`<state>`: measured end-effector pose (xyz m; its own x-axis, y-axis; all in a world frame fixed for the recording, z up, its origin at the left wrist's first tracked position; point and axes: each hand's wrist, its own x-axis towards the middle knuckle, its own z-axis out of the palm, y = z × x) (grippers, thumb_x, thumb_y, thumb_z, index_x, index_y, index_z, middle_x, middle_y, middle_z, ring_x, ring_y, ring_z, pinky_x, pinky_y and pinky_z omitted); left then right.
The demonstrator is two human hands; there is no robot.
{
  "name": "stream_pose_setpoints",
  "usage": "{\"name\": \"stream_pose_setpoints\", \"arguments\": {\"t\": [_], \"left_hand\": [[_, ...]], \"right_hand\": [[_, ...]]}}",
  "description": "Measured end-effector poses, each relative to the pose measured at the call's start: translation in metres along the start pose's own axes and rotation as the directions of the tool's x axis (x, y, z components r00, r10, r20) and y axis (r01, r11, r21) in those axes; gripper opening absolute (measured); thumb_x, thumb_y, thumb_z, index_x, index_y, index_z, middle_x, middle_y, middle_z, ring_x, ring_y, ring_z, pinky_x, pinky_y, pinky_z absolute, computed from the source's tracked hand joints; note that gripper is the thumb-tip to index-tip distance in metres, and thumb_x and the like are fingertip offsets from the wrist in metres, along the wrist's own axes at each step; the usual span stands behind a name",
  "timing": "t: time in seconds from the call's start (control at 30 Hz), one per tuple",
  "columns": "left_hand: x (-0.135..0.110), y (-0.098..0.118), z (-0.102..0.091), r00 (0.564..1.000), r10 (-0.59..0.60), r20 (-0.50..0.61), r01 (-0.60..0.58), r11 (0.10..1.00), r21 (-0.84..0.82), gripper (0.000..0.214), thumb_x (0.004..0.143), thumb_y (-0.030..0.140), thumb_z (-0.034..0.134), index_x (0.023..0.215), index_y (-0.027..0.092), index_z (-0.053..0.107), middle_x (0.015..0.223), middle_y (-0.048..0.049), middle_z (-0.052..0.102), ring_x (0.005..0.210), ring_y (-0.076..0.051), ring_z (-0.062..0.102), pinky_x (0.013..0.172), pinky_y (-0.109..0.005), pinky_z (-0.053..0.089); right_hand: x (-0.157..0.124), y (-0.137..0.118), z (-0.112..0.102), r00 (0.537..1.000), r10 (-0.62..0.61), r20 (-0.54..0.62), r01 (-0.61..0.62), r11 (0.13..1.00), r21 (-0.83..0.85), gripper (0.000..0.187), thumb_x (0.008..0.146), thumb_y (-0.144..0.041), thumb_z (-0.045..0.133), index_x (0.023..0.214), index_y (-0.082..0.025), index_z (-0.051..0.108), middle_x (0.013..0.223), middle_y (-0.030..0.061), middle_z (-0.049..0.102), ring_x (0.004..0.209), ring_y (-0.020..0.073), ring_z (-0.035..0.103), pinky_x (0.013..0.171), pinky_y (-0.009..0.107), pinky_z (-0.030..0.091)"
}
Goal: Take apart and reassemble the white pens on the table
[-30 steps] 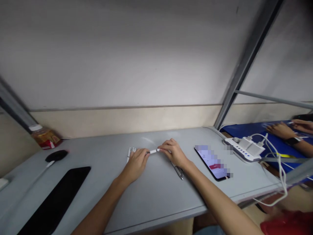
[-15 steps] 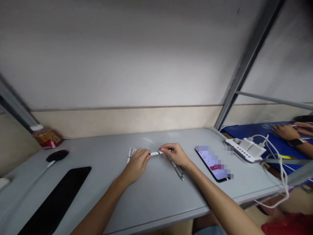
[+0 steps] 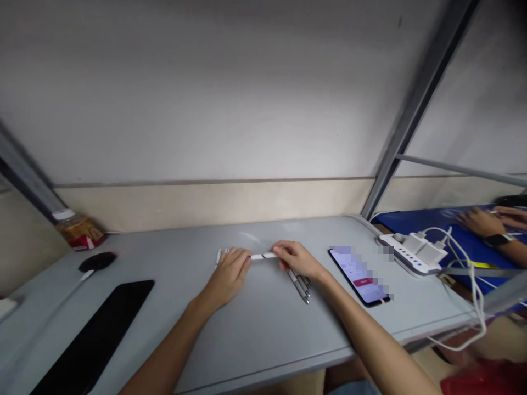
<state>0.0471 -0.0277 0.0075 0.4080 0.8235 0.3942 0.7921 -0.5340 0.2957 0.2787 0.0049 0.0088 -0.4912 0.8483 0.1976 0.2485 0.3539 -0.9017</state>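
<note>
A white pen [image 3: 257, 257] with a dark band lies crosswise between my two hands, just above the grey table. My left hand [image 3: 233, 269] is closed on its left end. The fingertips of my right hand [image 3: 297, 258] pinch its right end. Several grey pens [image 3: 302, 288] lie together on the table beneath and in front of my right hand, partly hidden by it. Behind my left hand, a few clear and white pen-like pieces [image 3: 220, 255] rest on the table, mostly covered by the fingers.
A lit phone [image 3: 358, 277] lies to the right, near a white power strip [image 3: 411, 253] with cables. On the left are a black phone-like slab [image 3: 96, 334], a round black charger [image 3: 97, 261] and a bottle [image 3: 78, 230]. A co-worker's hands [image 3: 483, 222] are at the far right.
My right hand has shifted slightly right along the pen, and more of the pen shows past its dark band. My left hand has barely moved.
</note>
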Motion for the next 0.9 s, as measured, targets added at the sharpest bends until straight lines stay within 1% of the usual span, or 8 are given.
{"name": "stream_pose_setpoints", "arguments": {"t": [0.1, 0.23, 0.37, 0.5, 0.63, 0.7, 0.77, 0.9], "left_hand": [[-0.0004, 0.0009, -0.0016, 1.000, -0.024, 0.003, 0.024, 1.000, -0.005, 0.029, 0.098, 0.033, 0.028, 0.091, 0.022, 0.054, 0.088, -0.0013, 0.058, 0.087, -0.019, 0.050, 0.083, -0.036, 0.035], [-0.0005, 0.0022, -0.0028, 1.000, -0.008, 0.008, 0.009, 1.000, -0.011, 0.031, 0.098, 0.033, 0.026, 0.091, 0.022, 0.054, 0.088, -0.0022, 0.058, 0.086, -0.019, 0.049, 0.083, -0.036, 0.036], [-0.0006, 0.0025, -0.0028, 1.000, -0.014, 0.018, 0.015, 1.000, -0.011, 0.031, 0.098, 0.032, 0.025, 0.092, 0.022, 0.054, 0.089, -0.0026, 0.058, 0.087, -0.020, 0.049, 0.084, -0.037, 0.035], [-0.0008, 0.0025, -0.0029, 1.000, -0.009, 0.011, 0.009, 1.000, -0.015, 0.030, 0.098, 0.032, 0.026, 0.094, 0.022, 0.054, 0.091, -0.0027, 0.059, 0.089, -0.020, 0.049, 0.086, -0.038, 0.034], [-0.0007, 0.0030, -0.0036, 1.000, -0.007, 0.014, 0.008, 1.000, -0.019, 0.029, 0.098, 0.031, 0.028, 0.093, 0.022, 0.054, 0.090, -0.0024, 0.059, 0.088, -0.020, 0.050, 0.085, -0.037, 0.034], [-0.0007, 0.0032, -0.0039, 1.000, -0.002, 0.013, 0.003, 1.000, -0.021, 0.029, 0.098, 0.031, 0.027, 0.093, 0.022, 0.054, 0.090, -0.0023, 0.059, 0.087, -0.019, 0.049, 0.084, -0.036, 0.034], [-0.0007, 0.0030, -0.0039, 1.000, 0.004, 0.018, -0.003, 1.000, -0.019, 0.028, 0.098, 0.031, 0.028, 0.094, 0.022, 0.054, 0.090, -0.0022, 0.058, 0.087, -0.019, 0.049, 0.084, -0.036, 0.034], [-0.0011, 0.0010, -0.0033, 1.000, -0.010, 0.022, 0.010, 1.000, -0.022, 0.028, 0.098, 0.031, 0.028, 0.095, 0.022, 0.054, 0.091, -0.0025, 0.058, 0.088, -0.019, 0.049, 0.085, -0.036, 0.034]], "right_hand": [[-0.0006, -0.0015, -0.0006, 0.999, -0.048, -0.004, 0.048, 0.999, 0.019, 0.035, 0.080, -0.043, 0.063, 0.104, -0.018, 0.057, 0.064, -0.0038, 0.054, 0.054, 0.0098, 0.048, 0.051, 0.020, 0.036], [-0.0010, -0.0019, -0.0007, 0.999, 0.047, 0.020, -0.046, 0.999, -0.025, 0.040, 0.092, -0.048, 0.042, 0.086, -0.014, 0.062, 0.054, -0.0018, 0.052, 0.046, 0.0096, 0.044, 0.047, 0.021, 0.035], [-0.0015, -0.0015, -0.0003, 0.998, -0.049, -0.025, 0.048, 0.998, -0.032, 0.033, 0.081, -0.044, 0.062, 0.101, -0.017, 0.061, 0.063, -0.0032, 0.055, 0.053, 0.0102, 0.049, 0.050, 0.021, 0.037], [-0.0017, -0.0016, -0.0002, 1.000, 0.030, 0.000, -0.030, 0.998, -0.050, 0.043, 0.092, -0.050, 0.041, 0.082, -0.015, 0.062, 0.051, -0.0031, 0.049, 0.044, 0.0097, 0.043, 0.047, 0.022, 0.034], [-0.0020, -0.0023, -0.0006, 0.997, -0.076, -0.032, 0.074, 0.996, -0.048, 0.037, 0.078, -0.046, 0.066, 0.102, -0.018, 0.061, 0.062, -0.0037, 0.053, 0.054, 0.0103, 0.048, 0.051, 0.020, 0.037], [-0.0021, -0.0020, 0.0001, 0.999, -0.031, 0.012, 0.032, 0.998, -0.059, 0.035, 0.086, -0.049, 0.054, 0.091, -0.016, 0.063, 0.056, -0.0033, 0.052, 0.050, 0.0101, 0.046, 0.049, 0.021, 0.036], [-0.0020, -0.0020, 0.0010, 0.999, 0.026, 0.036, -0.023, 0.997, -0.076, 0.046, 0.093, -0.051, 0.037, 0.082, -0.015, 0.063, 0.049, -0.0027, 0.049, 0.044, 0.0101, 0.043, 0.048, 0.022, 0.035], [-0.0022, -0.0046, 0.0015, 0.994, -0.102, -0.034, 0.097, 0.987, -0.126, 0.036, 0.082, -0.045, 0.062, 0.105, -0.018, 0.061, 0.066, -0.0027, 0.056, 0.056, 0.0106, 0.048, 0.053, 0.021, 0.036]]}}
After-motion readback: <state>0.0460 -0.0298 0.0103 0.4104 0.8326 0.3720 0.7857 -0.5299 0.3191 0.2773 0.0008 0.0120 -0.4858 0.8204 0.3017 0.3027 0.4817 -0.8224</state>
